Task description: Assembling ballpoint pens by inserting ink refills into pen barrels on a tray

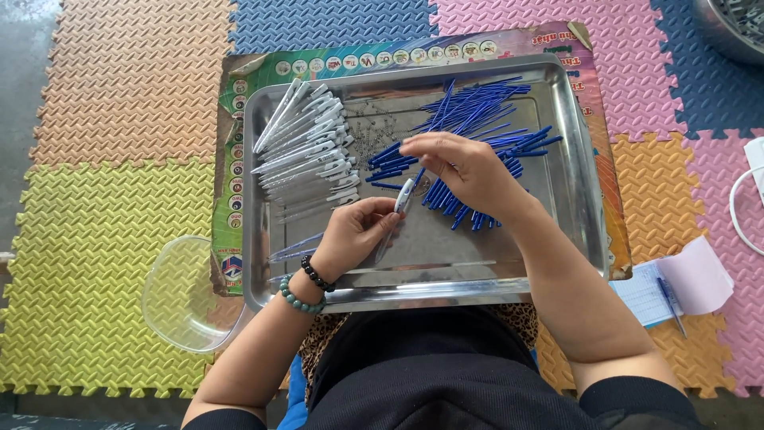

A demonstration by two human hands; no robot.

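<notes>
Two hands over tray point(263, 271): left hand point(354, 231) grasping white pen barrel point(402, 199) above tray centre; right hand point(469, 171) pinching blue refill point(418, 177) at barrel tip. Blue refills point(477, 111) heaped at tray's far right, white barrels point(306, 147) stacked far left. Clear bowl point(179, 295) just left of tray.

A home piecework spot on the floor is showing here: coloured interlocking foam mats point(119, 239) are covering the ground, and a steel tray point(573, 199) is lying at twelve o'clock, holding white pen barrels point(306, 147) and blue refills point(477, 111).
</notes>
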